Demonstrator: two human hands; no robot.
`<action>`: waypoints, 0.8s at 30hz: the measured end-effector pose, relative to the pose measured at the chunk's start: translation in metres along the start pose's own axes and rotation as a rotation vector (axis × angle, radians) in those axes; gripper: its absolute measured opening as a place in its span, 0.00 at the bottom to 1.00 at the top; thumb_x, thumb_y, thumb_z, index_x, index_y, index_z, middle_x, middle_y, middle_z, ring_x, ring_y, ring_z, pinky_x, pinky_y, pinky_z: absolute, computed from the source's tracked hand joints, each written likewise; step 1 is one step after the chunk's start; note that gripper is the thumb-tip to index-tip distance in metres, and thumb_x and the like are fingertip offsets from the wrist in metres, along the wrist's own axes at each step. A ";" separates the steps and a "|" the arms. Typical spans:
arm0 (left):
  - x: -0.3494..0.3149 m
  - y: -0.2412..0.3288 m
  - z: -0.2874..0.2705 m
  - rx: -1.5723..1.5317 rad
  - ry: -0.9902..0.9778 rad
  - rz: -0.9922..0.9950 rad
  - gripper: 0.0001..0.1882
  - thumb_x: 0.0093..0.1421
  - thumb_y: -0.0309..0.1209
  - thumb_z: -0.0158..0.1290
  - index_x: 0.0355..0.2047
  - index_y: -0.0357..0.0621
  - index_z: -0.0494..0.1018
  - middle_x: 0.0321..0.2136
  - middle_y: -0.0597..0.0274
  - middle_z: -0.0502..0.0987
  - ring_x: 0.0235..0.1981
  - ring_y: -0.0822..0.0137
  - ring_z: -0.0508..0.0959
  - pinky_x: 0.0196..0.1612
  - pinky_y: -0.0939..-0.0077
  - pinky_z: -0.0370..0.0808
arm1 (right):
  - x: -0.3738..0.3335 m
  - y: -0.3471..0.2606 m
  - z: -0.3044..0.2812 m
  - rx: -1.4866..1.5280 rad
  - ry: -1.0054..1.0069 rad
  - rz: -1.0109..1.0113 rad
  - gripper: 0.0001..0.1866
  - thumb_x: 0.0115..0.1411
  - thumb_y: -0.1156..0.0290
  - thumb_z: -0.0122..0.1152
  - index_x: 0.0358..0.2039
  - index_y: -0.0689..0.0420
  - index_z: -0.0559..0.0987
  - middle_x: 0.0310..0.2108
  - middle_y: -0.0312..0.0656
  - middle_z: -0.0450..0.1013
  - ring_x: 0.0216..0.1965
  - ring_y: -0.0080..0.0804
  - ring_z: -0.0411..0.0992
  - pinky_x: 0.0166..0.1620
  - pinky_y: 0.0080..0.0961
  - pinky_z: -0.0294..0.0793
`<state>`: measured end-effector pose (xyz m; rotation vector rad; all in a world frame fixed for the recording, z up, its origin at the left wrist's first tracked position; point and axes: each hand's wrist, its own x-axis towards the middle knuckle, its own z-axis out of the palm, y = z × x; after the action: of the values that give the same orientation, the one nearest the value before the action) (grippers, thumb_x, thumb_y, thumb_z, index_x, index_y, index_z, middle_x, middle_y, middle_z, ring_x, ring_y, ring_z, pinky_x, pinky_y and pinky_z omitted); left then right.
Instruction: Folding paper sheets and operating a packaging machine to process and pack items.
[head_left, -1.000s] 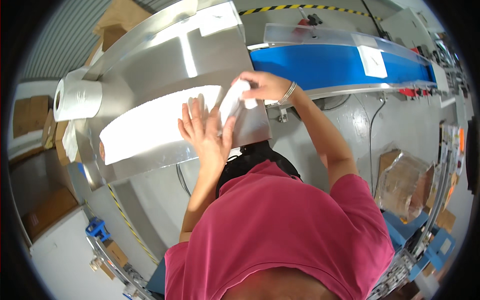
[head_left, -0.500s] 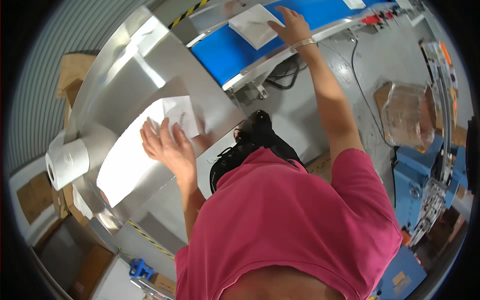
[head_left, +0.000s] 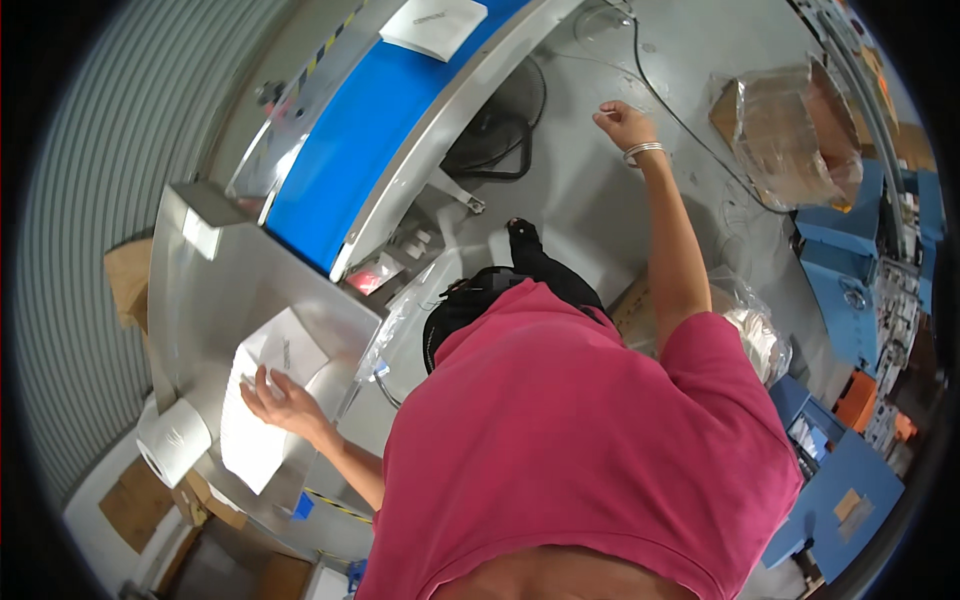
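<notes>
A long, fanned row of flat white folded paper pieces lies on the metal table, the top one bearing small dark print. My left hand rests over its near side with fingers apart, touching the paper. Out to the right, my right hand is raised above the floor, its fingers curled in and no object visible in them. A metal bracelet circles that wrist. One similar white paper piece lies flat on the blue conveyor belt, away from both hands.
The shiny metal table adjoins the conveyor's near end. A white roll stands at the table's left. Behind the conveyor's edge is a black round grille. A plastic-lined cardboard box and a blue machine are at the right.
My right hand has left the paper on the belt and drawn back over the floor, its fingers now curled. The view has turned rightward. My left hand stays at the paper row.
</notes>
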<state>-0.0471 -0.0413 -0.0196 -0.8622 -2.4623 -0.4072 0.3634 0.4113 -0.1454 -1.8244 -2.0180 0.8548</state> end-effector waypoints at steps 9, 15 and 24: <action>0.000 -0.003 0.000 0.154 -0.095 -0.003 0.11 0.56 0.31 0.52 0.40 0.44 0.74 0.49 0.40 0.67 0.49 0.46 0.70 0.44 0.55 0.71 | 0.032 0.087 0.017 0.105 -0.208 0.207 0.19 0.54 0.60 0.54 0.44 0.55 0.75 0.41 0.45 0.75 0.41 0.40 0.74 0.46 0.30 0.71; 0.006 -0.020 -0.001 0.234 -0.137 0.074 0.12 0.55 0.30 0.51 0.40 0.45 0.74 0.49 0.41 0.68 0.50 0.46 0.69 0.48 0.56 0.69 | 0.048 0.114 0.037 0.286 -0.346 0.360 0.19 0.53 0.61 0.53 0.44 0.56 0.75 0.39 0.46 0.75 0.42 0.40 0.73 0.47 0.30 0.70; 0.014 -0.007 -0.007 0.243 -0.280 -0.138 0.14 0.57 0.33 0.48 0.42 0.43 0.72 0.49 0.51 0.68 0.50 0.52 0.68 0.50 0.60 0.66 | 0.076 0.151 0.022 0.246 -0.349 0.356 0.16 0.56 0.60 0.53 0.42 0.54 0.76 0.34 0.41 0.76 0.31 0.29 0.74 0.37 0.26 0.72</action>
<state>-0.0586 -0.0425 -0.0065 -0.6887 -2.7653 -0.0292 0.4595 0.4836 -0.2666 -2.0284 -1.6846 1.5432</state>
